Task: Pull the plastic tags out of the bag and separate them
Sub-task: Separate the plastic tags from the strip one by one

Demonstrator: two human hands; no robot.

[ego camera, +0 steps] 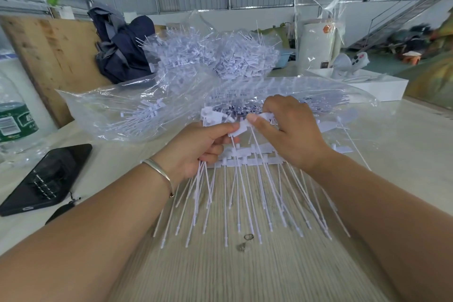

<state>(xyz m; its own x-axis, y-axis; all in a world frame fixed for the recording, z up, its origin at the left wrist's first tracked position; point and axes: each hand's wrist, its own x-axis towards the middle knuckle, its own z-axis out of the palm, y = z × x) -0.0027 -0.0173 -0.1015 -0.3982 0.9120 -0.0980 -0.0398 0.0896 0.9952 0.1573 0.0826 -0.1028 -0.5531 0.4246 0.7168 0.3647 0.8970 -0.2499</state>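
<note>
A fan of white plastic tags (245, 193) lies on the pale wood-grain table (220, 272), flat heads in a row near the hands, thin tails spreading toward the camera. One tag head (239, 130) is held up between both hands — the left hand (196, 147) pinches it with thumb and curled fingers and also grips a small bunch of tails, while the right hand (291, 130) pinches the same head from the other side, thumb tip close to the left thumb. The two hands are together, just above the row of heads.

Just behind them lies a clear plastic bag (117, 110), its mouth toward the hands, more tags showing through it. Farther back a heap of tags (215, 56) sits in clear wrap.

A silver bangle (159, 174) circles the left wrist. To the left a black phone (46, 179) lies flat on the table, and a green-labelled bottle (14, 120) stands at the edge. Dark blue cloth (122, 49) is piled against a wooden board (54, 49) — at the right rear, a white cylinder (316, 44) in clear film stands beside a white box (377, 86).
</note>
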